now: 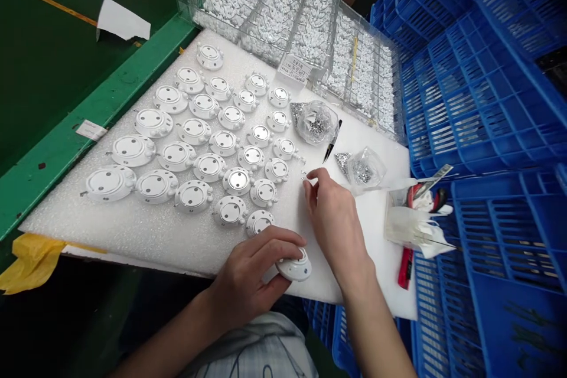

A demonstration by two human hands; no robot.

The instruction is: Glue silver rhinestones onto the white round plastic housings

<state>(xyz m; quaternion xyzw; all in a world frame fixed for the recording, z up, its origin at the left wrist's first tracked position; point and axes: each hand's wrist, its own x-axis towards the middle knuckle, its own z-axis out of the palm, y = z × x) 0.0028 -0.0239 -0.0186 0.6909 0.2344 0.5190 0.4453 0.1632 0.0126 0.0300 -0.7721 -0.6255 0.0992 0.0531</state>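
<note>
My left hand [259, 269] grips a white round plastic housing [296, 266] near the front edge of the foam sheet. Its fingers lie over the top and the thumb is underneath. To the right, my right hand [330, 209] reaches down to the foam, thumb and index finger drawn together beside a few tiny shiny parts [303, 175]. Whatever lies between those fingertips is hidden or too small to name. Several similar white housings [195, 195] stand in rows on the foam to the left, each with dark spots on its round face.
Clear trays [305, 9] full of small white parts line the back. Bags of small metal parts [318, 124] [364, 168] and a black pen [332, 142] lie beyond my right hand. Scissors [427, 195] stand in a holder at right, near blue crates [478, 88].
</note>
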